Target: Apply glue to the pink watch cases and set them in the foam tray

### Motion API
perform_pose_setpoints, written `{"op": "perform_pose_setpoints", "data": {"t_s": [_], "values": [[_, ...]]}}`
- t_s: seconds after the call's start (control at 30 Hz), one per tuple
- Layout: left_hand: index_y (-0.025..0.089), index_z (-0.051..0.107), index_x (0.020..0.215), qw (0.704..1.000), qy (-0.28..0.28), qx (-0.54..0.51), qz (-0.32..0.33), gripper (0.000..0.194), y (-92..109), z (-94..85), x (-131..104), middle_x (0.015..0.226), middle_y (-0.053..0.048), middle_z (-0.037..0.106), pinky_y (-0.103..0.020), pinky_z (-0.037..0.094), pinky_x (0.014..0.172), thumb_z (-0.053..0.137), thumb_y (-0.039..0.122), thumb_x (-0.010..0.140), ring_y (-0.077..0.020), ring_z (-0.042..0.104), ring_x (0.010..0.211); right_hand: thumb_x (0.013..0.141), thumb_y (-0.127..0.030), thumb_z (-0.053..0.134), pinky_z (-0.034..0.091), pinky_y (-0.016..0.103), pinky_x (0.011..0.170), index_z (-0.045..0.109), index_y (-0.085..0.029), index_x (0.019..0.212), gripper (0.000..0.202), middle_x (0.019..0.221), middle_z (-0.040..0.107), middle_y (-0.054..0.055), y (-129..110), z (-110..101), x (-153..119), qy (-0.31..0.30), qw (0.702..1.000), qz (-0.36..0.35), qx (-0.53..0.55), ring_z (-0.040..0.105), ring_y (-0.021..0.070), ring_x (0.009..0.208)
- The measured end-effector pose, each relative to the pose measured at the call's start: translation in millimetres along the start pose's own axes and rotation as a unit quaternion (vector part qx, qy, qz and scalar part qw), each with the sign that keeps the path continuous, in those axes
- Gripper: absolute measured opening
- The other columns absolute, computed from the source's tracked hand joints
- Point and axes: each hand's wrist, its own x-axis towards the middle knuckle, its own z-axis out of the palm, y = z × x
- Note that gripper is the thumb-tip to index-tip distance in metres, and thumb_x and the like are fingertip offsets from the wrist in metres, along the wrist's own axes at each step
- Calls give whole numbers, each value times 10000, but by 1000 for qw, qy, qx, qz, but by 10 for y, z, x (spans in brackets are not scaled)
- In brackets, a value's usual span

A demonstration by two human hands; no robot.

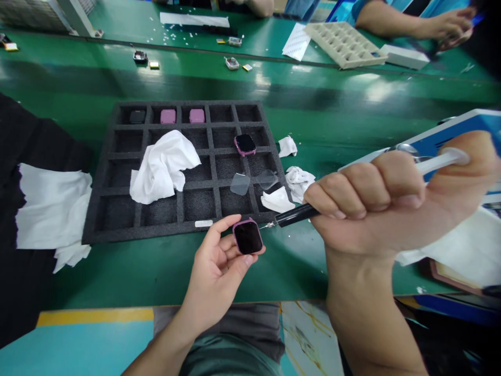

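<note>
My left hand [219,266] grips a purple smartwatch case [248,236] by its edges, its dark screen facing up, just in front of a black foam tray [97,209]. In my right fist [364,193] is a syringe [297,214] with a black barrel and a thin needle. The thumb rests on the end of its white plunger. The needle tip reaches the right edge of the watch case; whether it touches is too small to tell. Another purple watch [246,144] with a dark screen sits in the tray.
The tray also bears pink-purple cases [168,116], a crumpled white cloth [164,167] and a clear square film [240,184]. White wipes [55,209] lie at left. Small electronic parts [231,63] sit farther back, near a beige tray [344,44] and a co-worker's hand [450,28].
</note>
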Motion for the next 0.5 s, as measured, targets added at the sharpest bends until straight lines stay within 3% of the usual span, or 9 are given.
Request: {"op": "perform_pose_setpoints", "data": {"t_s": [0.17, 0.33, 0.5], "values": [[225, 537, 1319, 1000, 0, -2, 1, 487, -8, 12, 2, 1093, -47, 802, -267, 613, 891, 748, 116, 895, -175, 796, 980, 861, -516, 599, 273, 283, 290, 253, -237, 465, 595, 330, 123, -90, -9, -5, 7, -27, 1000, 5, -4, 161, 73, 279], [227, 532, 1324, 1000, -1, -4, 3, 490, -7, 14, -8, 1098, -37, 803, -244, 610, 889, 749, 116, 898, -160, 794, 984, 766, -652, 629, 263, 296, 279, 241, -251, 459, 637, 322, 121, -89, -12, -29, 8, -28, 999, 12, -11, 172, 83, 265], [222, 525, 1332, 1000, 5, -2, 2, 508, 2, 18, -5, 1104, -52, 803, -263, 614, 891, 758, 122, 892, -172, 797, 973, 780, -691, 604, 241, 298, 266, 232, -253, 454, 661, 314, 93, -89, -4, -4, 7, -3, 1000, 15, -23, 154, 88, 257]]}}
